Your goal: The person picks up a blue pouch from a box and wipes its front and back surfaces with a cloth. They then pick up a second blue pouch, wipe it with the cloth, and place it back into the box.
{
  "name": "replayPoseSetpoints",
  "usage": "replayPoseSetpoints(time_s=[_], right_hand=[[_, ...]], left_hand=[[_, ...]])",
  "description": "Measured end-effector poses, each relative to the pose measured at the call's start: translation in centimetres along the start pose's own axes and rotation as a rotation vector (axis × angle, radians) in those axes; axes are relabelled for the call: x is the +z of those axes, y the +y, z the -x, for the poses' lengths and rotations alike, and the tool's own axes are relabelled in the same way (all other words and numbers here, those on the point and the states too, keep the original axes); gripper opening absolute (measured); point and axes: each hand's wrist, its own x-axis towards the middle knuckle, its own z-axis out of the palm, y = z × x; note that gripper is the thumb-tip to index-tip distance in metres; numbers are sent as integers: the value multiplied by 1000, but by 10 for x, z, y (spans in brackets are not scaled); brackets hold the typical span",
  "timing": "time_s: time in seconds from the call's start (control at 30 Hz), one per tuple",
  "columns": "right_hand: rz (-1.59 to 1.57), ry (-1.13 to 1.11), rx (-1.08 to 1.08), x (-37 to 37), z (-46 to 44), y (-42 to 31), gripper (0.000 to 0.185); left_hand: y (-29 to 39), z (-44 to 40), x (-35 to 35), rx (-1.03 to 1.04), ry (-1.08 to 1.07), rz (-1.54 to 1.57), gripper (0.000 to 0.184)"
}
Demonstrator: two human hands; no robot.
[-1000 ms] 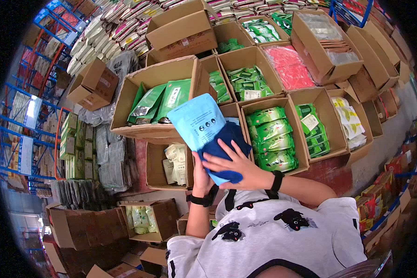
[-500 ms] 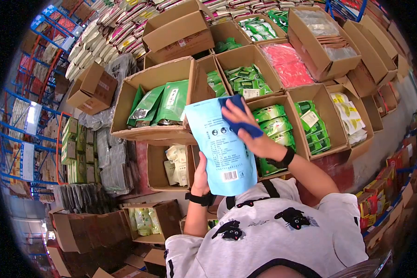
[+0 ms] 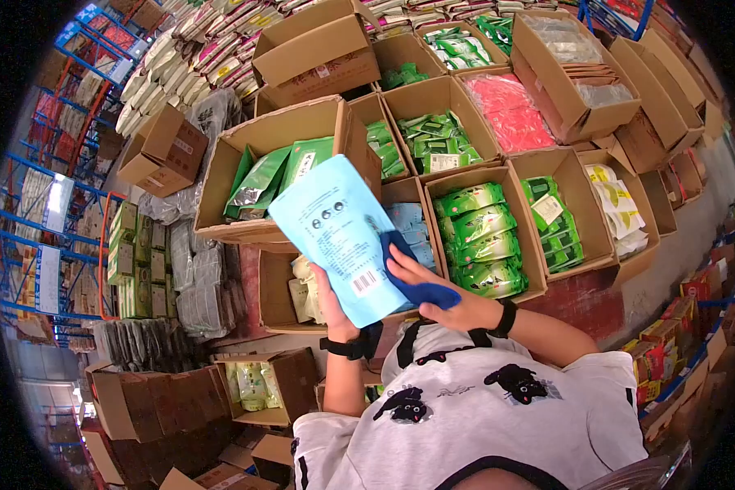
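Observation:
A light blue pouch (image 3: 335,237) with printed text and a barcode is held tilted over the boxes. My left hand (image 3: 335,304) grips its lower left edge, the fingers partly hidden behind it. On the pouch's right side, my right hand (image 3: 445,298) has its fingers wrapped round a dark blue cloth (image 3: 420,287), which touches the pouch. Behind the pouch is a carton (image 3: 245,233) of green bags (image 3: 261,184). Further light blue pouches (image 3: 411,224) lie in the box just right of it.
Open cartons hold green packs (image 3: 483,237), more green packets (image 3: 437,143), pink packs (image 3: 510,110) and white-yellow bags (image 3: 612,208). A smaller box (image 3: 165,151) stands at the left. Blue shelving (image 3: 49,204) is at the far left.
The pouch has swung left and tilted, after standing more upright half a second ago. My right hand has moved with the cloth from its top down to its right edge.

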Motion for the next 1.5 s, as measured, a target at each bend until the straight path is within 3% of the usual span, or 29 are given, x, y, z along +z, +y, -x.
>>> replayPoseSetpoints(time_s=[0.17,0.2,0.33,0.43,0.5,0.6,0.7,0.8,0.9,0.97,1.03,1.07,1.1,1.17,1.2,1.23,1.33,1.37,1.47,1.5], right_hand=[[-34,-88,97,-14,28,23,70],[-12,4,120,-15,32,31,68],[-831,425,255,-16,27,42,73],[-1065,390,277,-21,23,39,73],[-1073,412,301,-20,22,38,67],[-785,458,427,-17,21,33,38],[-608,580,413,-21,20,39,33],[-465,656,411,-22,20,37,30],[-254,694,371,-19,15,28,30],[-58,714,335,-12,10,20,30],[65,680,226,2,10,20,30],[248,532,157,3,11,15,33],[426,378,86,4,9,5,36],[637,273,12,11,2,-9,42],[717,160,39,10,2,-10,43],[719,161,39,7,4,-11,43],[665,-116,-54,0,6,-19,49],[682,-174,-72,-1,8,-17,52],[672,-229,-77,-3,7,-24,55],[700,-226,-77,-3,4,-24,57]], left_hand=[[10,-8,1,187,72,-30,58],[12,-7,6,190,83,-22,58],[11,-5,-3,192,8,66,55],[1,8,-10,120,140,-136,55],[-4,12,-4,43,-112,-373,59],[-10,13,9,-47,-132,-496,62],[-14,7,17,-57,-118,-696,63],[-26,0,24,327,-118,-848,85],[-36,5,33,483,38,-983,86],[-38,11,37,411,15,-1122,83],[-48,11,34,421,-92,-1150,66],[-55,7,21,296,-160,-959,64],[-56,5,22,200,-93,-718,66],[-50,2,27,-30,-70,-320,68],[-47,4,37,4,53,-311,74],[-48,-1,28,-27,8,-225,75],[-40,4,23,-107,8,-205,73],[-38,1,23,-134,-197,-140,72],[-41,6,11,-150,-213,-262,72],[-51,-1,-6,-249,-413,157,72]])
